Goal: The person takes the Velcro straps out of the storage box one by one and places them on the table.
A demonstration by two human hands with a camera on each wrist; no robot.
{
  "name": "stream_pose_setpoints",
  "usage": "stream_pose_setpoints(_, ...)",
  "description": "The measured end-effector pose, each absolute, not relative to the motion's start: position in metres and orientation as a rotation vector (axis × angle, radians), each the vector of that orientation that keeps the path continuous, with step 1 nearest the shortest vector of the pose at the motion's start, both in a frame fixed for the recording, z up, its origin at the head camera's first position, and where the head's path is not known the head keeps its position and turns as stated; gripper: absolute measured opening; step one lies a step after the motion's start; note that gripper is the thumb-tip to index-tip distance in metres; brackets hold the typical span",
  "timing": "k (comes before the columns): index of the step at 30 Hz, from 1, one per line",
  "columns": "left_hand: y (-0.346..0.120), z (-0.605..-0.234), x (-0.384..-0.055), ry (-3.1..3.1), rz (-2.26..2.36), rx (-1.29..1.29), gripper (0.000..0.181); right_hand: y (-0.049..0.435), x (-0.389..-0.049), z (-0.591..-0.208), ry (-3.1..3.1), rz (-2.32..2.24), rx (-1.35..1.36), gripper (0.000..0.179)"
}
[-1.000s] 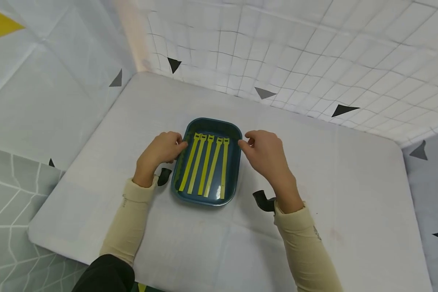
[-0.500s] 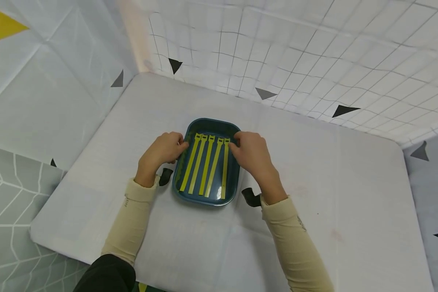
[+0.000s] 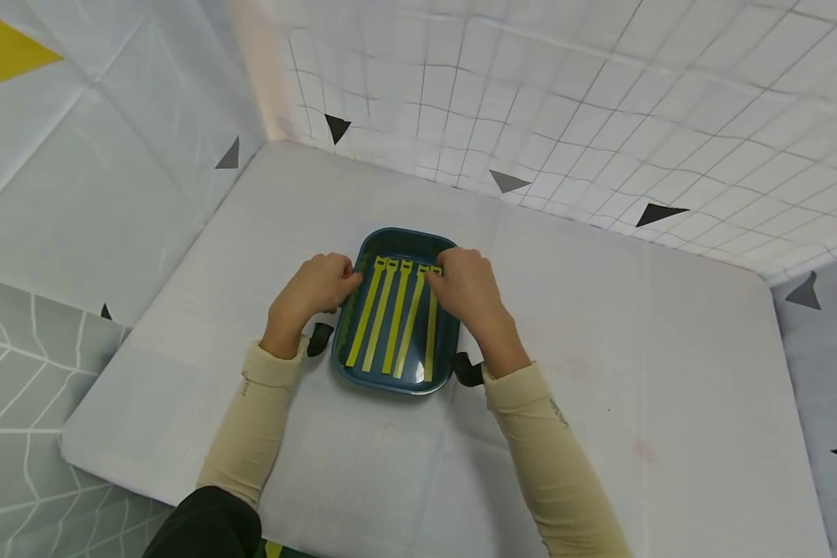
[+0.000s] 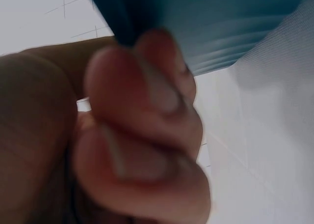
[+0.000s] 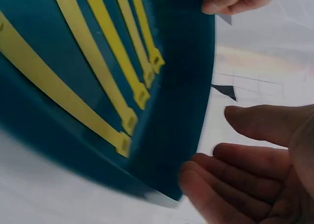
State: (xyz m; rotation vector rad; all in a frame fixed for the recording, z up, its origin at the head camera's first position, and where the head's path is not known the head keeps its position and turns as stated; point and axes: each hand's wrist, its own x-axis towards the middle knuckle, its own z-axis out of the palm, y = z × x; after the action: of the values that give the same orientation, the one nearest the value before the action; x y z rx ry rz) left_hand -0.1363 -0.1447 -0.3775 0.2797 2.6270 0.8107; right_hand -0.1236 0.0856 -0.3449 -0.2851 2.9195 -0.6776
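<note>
A dark teal tray [image 3: 384,387] stands on the white table, holding several yellow hook-and-loop cable ties [image 3: 395,325] laid side by side lengthwise. My left hand [image 3: 312,288] grips the tray's left rim; in the left wrist view its curled fingertips [image 4: 142,96] lie against the tray's outer wall [image 4: 221,27]. Over the tray's upper right is my right hand [image 3: 469,288], overlapping the head of the rightmost tie in the head view. The right wrist view has that hand's thumb and fingers [image 5: 235,184] apart by the tray's corner, with nothing between them.
A black wrist device [image 3: 467,370] below the right hand overlaps the tray's right edge; another wrist device [image 3: 318,339] is near its left side. White sheeting with a grid [image 3: 565,101] rises behind the table [image 3: 635,372], and a dark green item [image 3: 286,551] shows at the front edge.
My right hand has moved left, from outside the tray's right rim to over its upper right part. The left hand has stayed at the left rim, and the ties lie as before.
</note>
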Motion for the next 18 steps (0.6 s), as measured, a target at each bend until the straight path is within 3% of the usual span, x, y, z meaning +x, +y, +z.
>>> stream_pose_setpoints(6, -0.144, -0.377, -0.135, 2.623, 0.811, 0.284, 0.031, 0.088, -0.127, -0.357, 2.854, -0.804, -0.338, 0.035)
stream_pose_setpoints(18, -0.145, -0.378, -0.136, 2.628, 0.808, 0.276, 0.032, 0.074, -0.136, -0.365, 2.799, -0.905, -0.427, 0.027)
